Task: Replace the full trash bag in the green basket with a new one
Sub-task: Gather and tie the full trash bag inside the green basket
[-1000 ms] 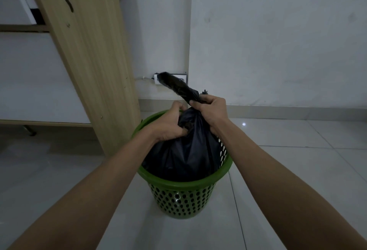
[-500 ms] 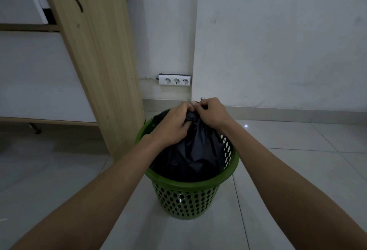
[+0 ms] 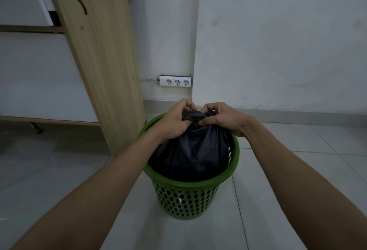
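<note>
- Your left hand (image 3: 176,122) and right hand (image 3: 222,119) meet above the basket. The fingers of both are curled in and pinch the bunched neck of the black trash bag (image 3: 192,154), with the two sets of knuckles almost touching.
- The bag sits inside the green basket (image 3: 188,200). Its bulging body fills the opening and rises above the rim, and its gathered top is caught between your fingertips.
- Your left forearm crosses over the left part of the rim and hides it, while your right forearm passes just outside the right edge.
- The basket stands upright on the pale tiled floor (image 3: 278,170), with its perforated wall facing you.
- Just left of the basket, the slanted wooden side panel of the desk (image 3: 103,61) comes down to the floor. It is very near the far-left rim, but you cannot tell whether they touch.
- Behind your hands, a white power strip (image 3: 175,81) with three sockets is fixed low on the white wall (image 3: 278,41), beside a wall corner.
- A baseboard (image 3: 297,112) runs along the foot of the wall.
- Far left, under the desk, a thin metal foot (image 3: 36,128) rests on the floor, well apart from the basket.
</note>
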